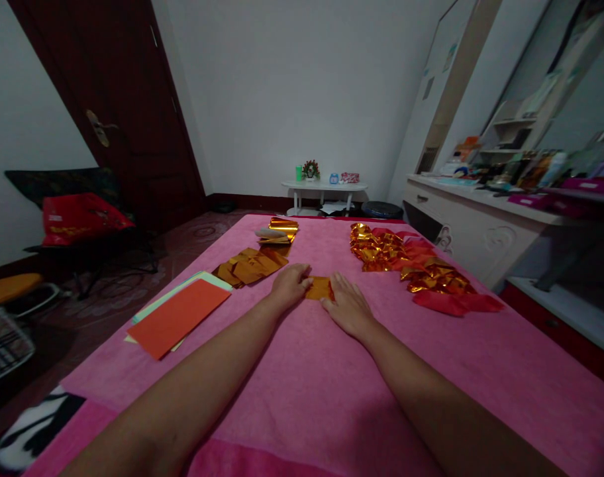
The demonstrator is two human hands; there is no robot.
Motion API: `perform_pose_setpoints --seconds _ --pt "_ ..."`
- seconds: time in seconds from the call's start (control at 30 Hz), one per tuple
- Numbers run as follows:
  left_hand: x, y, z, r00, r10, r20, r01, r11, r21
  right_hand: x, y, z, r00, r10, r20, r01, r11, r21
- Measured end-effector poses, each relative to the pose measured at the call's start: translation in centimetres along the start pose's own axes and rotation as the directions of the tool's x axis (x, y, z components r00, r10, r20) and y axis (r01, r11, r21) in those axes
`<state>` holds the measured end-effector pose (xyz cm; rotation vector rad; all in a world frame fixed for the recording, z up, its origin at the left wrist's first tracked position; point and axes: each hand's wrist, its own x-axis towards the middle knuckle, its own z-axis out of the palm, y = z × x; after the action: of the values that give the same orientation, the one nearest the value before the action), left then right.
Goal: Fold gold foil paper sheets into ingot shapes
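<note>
A small gold foil sheet (318, 288) lies on the pink cloth (302, 391) between my two hands. My left hand (290, 285) rests on its left edge with fingers curled onto the foil. My right hand (348, 306) lies flat on the cloth, fingers together, its fingertips touching the foil's right edge. To the left, a fan of flat gold foil sheets (250, 265) lies spread out. Behind it sits a small stack of gold foil (281, 232).
A row of crumpled gold and red folded pieces (411, 268) runs along the right side. Orange and pale green paper sheets (177, 317) lie at the left edge. A chair with a red bag (78, 218), a brown door, a white side table and a dresser stand around.
</note>
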<state>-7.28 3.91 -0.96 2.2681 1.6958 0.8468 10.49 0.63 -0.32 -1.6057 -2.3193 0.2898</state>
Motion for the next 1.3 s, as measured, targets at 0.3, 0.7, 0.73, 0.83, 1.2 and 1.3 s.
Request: perform_pose_setpoints --seconds 0.3,0.7,0.73,0.83,1.2,1.3 --pt "0.2 -0.5 0.0 0.995 -0.081 -0.058 0.061 0.957 -0.284 1.2 1.5 0.3 0.956 0.148 -0.253 -0.075 0.957 0.279" --pt "0.1 1.1 -0.1 0.985 -0.172 -0.008 0.073 0.458 -0.886 2.2 3.0 0.1 0.937 0.198 -0.288 0.145 0.528 0.836" --pt "0.1 1.1 -0.1 0.982 -0.189 -0.014 0.072 0.442 -0.894 2.2 3.1 0.1 0.927 0.219 -0.304 0.156 0.511 0.845" --pt "0.2 0.8 0.0 0.969 -0.243 -0.044 0.069 0.436 -0.897 2.3 3.4 0.1 0.924 0.234 -0.303 0.177 0.441 0.880" --pt "0.2 0.3 0.3 0.971 -0.228 -0.070 0.050 0.481 -0.875 2.0 3.6 -0.1 0.896 0.266 -0.355 0.188 0.497 0.847" --pt "0.2 0.2 0.4 0.975 -0.214 -0.068 0.047 0.489 -0.871 2.0 3.7 -0.1 0.896 0.277 -0.348 0.185 0.480 0.858"
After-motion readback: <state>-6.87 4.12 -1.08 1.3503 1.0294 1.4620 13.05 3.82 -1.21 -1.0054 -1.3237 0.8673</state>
